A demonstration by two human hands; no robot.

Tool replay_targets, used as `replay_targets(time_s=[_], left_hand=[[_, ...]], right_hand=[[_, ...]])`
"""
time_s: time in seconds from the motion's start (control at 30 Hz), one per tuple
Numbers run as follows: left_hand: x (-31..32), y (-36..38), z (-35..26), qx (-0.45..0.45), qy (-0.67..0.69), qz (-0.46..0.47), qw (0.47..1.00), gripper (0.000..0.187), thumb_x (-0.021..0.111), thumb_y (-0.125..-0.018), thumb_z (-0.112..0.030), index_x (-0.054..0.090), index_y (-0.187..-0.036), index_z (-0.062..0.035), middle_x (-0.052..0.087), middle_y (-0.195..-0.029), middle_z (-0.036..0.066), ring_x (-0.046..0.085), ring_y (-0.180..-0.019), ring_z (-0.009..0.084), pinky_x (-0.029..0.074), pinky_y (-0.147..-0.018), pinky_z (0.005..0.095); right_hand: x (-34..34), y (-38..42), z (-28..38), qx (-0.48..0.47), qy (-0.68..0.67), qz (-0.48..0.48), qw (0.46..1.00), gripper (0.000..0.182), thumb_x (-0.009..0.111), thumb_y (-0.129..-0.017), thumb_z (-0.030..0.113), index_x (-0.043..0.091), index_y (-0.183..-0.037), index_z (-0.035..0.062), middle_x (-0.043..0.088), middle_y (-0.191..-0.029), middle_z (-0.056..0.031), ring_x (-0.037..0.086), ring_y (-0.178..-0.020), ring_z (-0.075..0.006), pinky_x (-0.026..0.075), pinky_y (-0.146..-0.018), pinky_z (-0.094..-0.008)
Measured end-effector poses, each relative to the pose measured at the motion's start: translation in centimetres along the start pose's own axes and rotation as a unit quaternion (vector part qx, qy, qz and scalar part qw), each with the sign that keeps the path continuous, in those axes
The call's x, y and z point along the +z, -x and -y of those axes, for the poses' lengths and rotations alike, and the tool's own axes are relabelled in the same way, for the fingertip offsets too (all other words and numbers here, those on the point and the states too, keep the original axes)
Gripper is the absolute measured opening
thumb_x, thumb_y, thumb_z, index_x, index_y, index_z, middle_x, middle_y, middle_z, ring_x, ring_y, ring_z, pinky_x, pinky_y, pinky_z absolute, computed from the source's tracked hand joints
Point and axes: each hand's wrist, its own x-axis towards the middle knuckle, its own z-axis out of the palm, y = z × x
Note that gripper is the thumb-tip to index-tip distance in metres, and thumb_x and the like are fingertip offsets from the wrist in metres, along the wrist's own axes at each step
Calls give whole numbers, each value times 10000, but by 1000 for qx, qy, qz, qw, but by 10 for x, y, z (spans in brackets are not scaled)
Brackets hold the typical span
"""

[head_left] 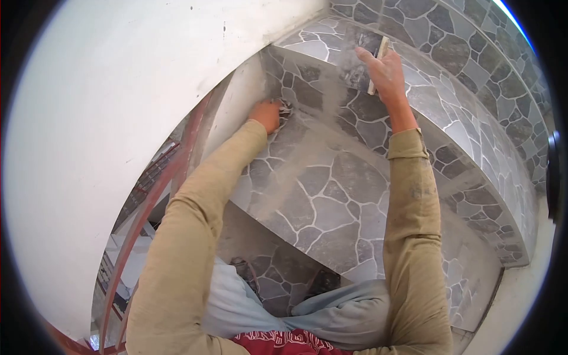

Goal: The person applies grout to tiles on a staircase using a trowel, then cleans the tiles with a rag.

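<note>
"Where do we have the trowel?"

"Far side, right of centre, at the edge of the stone-patterned upper step. Our right grip is wrapped round its pale handle."

"And our left grip?"

"Far left, in the corner above the lower step, near the white wall. It touches a crumpled grey item; we can't tell whether it's clenched on it."

"Nearer us?"

"Our pale trousers, knees bent."

Stairwell, from its stone-patterned tiled steps
</note>
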Motion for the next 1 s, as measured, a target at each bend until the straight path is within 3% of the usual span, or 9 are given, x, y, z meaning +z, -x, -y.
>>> replay_targets(time_s=[0.1,0.17,0.37,0.6,0.63,0.7,0.83,0.93,1.0], left_hand=[[-13,20,-31,156,74,-30,985,476,620,-707,23,611,-1173,-77,515,-1262,163,506,-1162,345,446,-963,438],[3,28,-63,335,60,-48,939,467,590,-754,-25,621,-1192,-182,542,-1247,89,494,-1191,311,426,-990,438],[2,13,-57,249,10,27,968,644,589,-674,78,623,-1209,-280,516,-1299,1,482,-1202,296,416,-997,406],[-20,28,-5,75,-50,-89,992,464,587,-763,-27,648,-1157,-264,543,-1231,44,486,-1176,265,411,-974,428],[-19,31,-11,76,-51,-89,992,464,587,-763,-27,648,-1157,-264,543,-1231,44,486,-1176,265,411,-974,428],[-23,44,-37,254,-48,-15,966,451,577,-769,-34,637,-1163,-244,552,-1210,38,468,-1202,267,413,-973,412],[13,16,-26,287,-28,-61,956,565,580,-697,47,631,-1182,-240,575,-1180,30,490,-1178,265,447,-923,407],[17,2,-4,240,-47,-85,966,523,586,-719,14,636,-1178,-232,568,-1198,25,482,-1190,266,443,-934,410],[10,13,3,97,-105,-144,979,417,571,-757,-25,675,-1112,-217,564,-1203,23,488,-1175,269,449,-937,411]], right_hand=[[-1,-6,-4,3,-38,-4,999,410,704,-779,320,550,-629,-29,501,-523,-45,440,-511,-144,388,-513,-353],[9,-3,-2,-7,-51,-46,998,400,714,-791,300,502,-576,38,430,-549,26,362,-520,-104,313,-467,-333],[6,3,14,6,8,1,1000,401,696,-786,320,581,-649,-40,520,-536,-52,454,-513,-148,392,-513,-357],[1,-2,-7,9,-5,2,1000,432,695,-781,339,572,-646,-52,531,-534,-77,464,-505,-177,402,-521,-380],[2,-5,-8,9,-6,0,1000,432,695,-781,339,572,-646,-52,531,-534,-77,464,-505,-177,402,-521,-380],[11,-7,-12,-31,15,-33,999,441,695,-777,351,564,-633,-45,528,-526,-100,467,-493,-211,407,-525,-396],[16,-6,-3,-22,7,-14,1000,452,699,-769,361,558,-624,-44,537,-536,-125,488,-500,-236,418,-536,-405],[7,0,0,-4,51,-14,999,453,702,-765,359,565,-639,-54,548,-546,-133,508,-513,-229,430,-548,-403],[4,1,-2,-16,25,-8,1000,479,700,-758,371,553,-618,-64,542,-538,-141,510,-507,-222,431,-538,-406]])
